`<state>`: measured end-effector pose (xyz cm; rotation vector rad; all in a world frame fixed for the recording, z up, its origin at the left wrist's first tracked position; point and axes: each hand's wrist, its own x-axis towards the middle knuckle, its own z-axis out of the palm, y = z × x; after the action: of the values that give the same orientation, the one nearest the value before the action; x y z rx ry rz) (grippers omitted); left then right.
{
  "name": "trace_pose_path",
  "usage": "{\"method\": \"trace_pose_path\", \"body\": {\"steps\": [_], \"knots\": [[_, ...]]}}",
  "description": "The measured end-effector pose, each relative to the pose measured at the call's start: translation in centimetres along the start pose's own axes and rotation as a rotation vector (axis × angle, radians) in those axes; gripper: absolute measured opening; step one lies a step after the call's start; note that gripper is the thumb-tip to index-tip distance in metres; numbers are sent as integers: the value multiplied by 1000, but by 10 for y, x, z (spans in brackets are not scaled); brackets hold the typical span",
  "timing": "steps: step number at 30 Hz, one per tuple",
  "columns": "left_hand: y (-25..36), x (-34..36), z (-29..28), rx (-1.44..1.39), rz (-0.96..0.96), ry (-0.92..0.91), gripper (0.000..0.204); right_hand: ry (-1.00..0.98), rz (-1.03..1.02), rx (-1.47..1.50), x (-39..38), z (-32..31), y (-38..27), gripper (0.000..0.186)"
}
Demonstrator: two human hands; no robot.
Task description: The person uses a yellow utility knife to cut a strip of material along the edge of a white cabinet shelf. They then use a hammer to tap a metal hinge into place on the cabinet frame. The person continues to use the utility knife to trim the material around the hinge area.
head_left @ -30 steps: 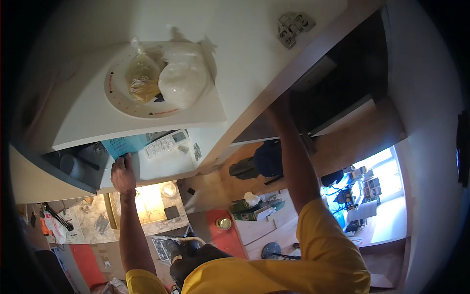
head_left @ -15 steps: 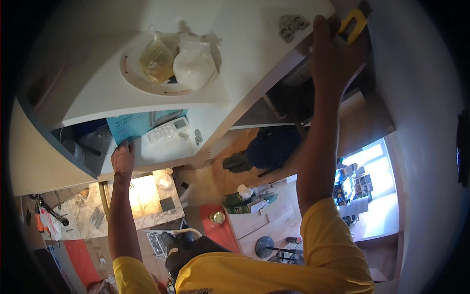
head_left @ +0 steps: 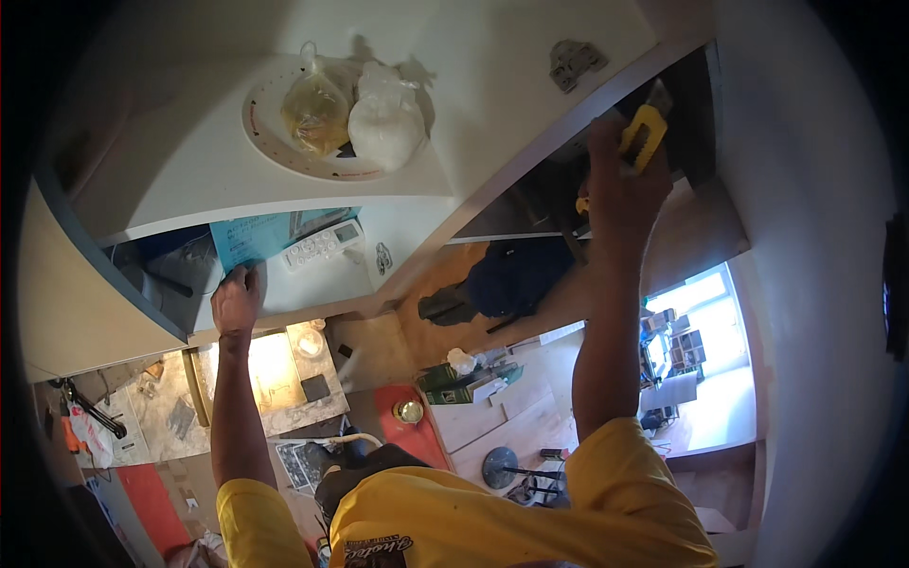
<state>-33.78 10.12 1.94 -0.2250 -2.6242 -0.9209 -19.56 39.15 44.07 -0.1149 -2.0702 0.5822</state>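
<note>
Daylight glared through the window (head_left: pixel 710 301) at lower right, bleaching its surroundings, and a warm glow lit the pale surface (head_left: pixel 272 371) at lower left. Soft shadows fell behind the white bag (head_left: pixel 386 131) at upper left. Edges curved, and black vignetting swallowed the corners.

On the plate (head_left: pixel 260 118), two bags (head_left: pixel 317 114) are set. Below the plate, a booklet (head_left: pixel 244 239), a remote control (head_left: pixel 324 246) and the left hand (head_left: pixel 237 299) are found. Right of it, a hinge (head_left: pixel 576 64) is fitted; farther right, a tool (head_left: pixel 646 137) is held in the right hand (head_left: pixel 627 180).
</note>
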Motion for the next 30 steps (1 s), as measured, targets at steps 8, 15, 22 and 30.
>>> {"method": "trace_pose_path", "body": {"steps": [8,15,22,30], "knots": [[-2,0,0,-34,-19,10,24,118,-208,-288,30,22,-9,39],[1,-2,-1,-73,-44,19,25,-176,406,173,-24,-8,-28,33],[-3,0,-1,-79,-16,30,24,-267,127,-195,-35,-17,-25,23],[-4,1,0,-67,-30,12,24,-278,26,-401,-16,-18,-31,23]]}}
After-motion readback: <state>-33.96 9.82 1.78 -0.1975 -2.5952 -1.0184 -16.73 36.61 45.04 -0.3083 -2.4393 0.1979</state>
